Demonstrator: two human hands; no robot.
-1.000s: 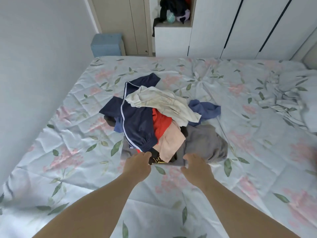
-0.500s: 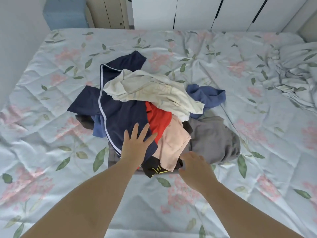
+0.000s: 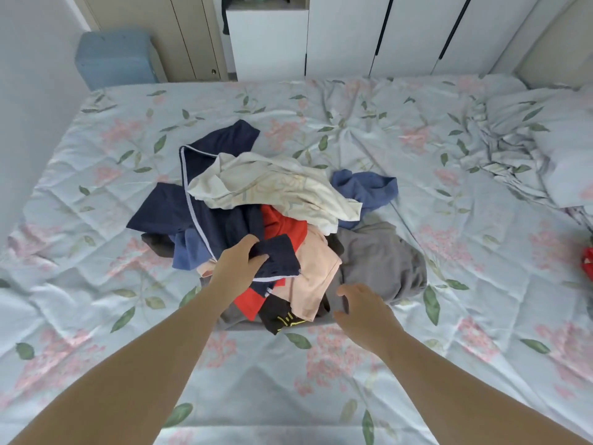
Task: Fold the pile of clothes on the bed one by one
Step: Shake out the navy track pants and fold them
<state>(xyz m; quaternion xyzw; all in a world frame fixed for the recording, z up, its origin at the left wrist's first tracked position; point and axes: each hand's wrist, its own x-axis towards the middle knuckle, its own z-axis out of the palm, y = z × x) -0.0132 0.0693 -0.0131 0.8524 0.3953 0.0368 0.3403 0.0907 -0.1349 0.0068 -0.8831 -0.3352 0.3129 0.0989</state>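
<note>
Your left hand (image 3: 239, 264) grips the navy garment (image 3: 218, 220) at the near edge of the clothes pile (image 3: 288, 226) mid-bed (image 3: 96, 284); your right hand (image 3: 365, 311) hovers relaxed, fingers loose, beside the grey piece (image 3: 382, 258).

Bright, even daylight; soft shadows; sharp centre; wide-angle bending at edges.

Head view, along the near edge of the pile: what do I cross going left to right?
Left hand, gripping the navy jacket → peach garment → grey garment → red item at the frame's right edge. Right hand left out: it overlaps the grey garment.
</note>
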